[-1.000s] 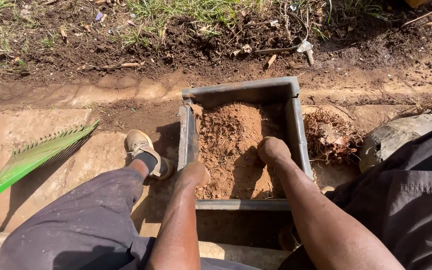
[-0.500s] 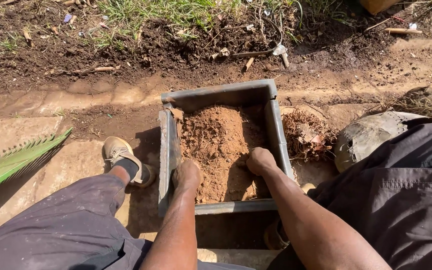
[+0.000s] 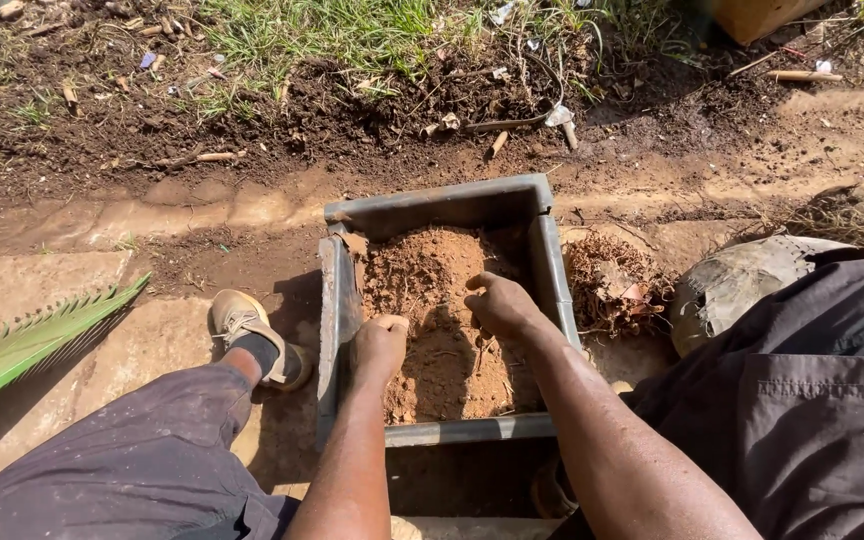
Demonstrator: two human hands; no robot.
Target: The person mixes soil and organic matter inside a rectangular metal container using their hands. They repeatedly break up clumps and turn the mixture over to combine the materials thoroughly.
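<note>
While both hands rest in the grey rectangular tray (image 3: pixel 544 262) of reddish soil (image 3: pixel 432 300), the left hand (image 3: pixel 380 345) is curled shut on a clump near the left wall, and the right hand (image 3: pixel 500 305) presses loosely open on the mound. A green rake (image 3: pixel 22 345) lies far left.

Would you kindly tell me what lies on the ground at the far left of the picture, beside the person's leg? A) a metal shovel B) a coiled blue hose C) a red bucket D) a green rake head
D: a green rake head with fanned tines lies at the left edge, beyond the shoe, while both hands work the soil in the grey crate.
</note>
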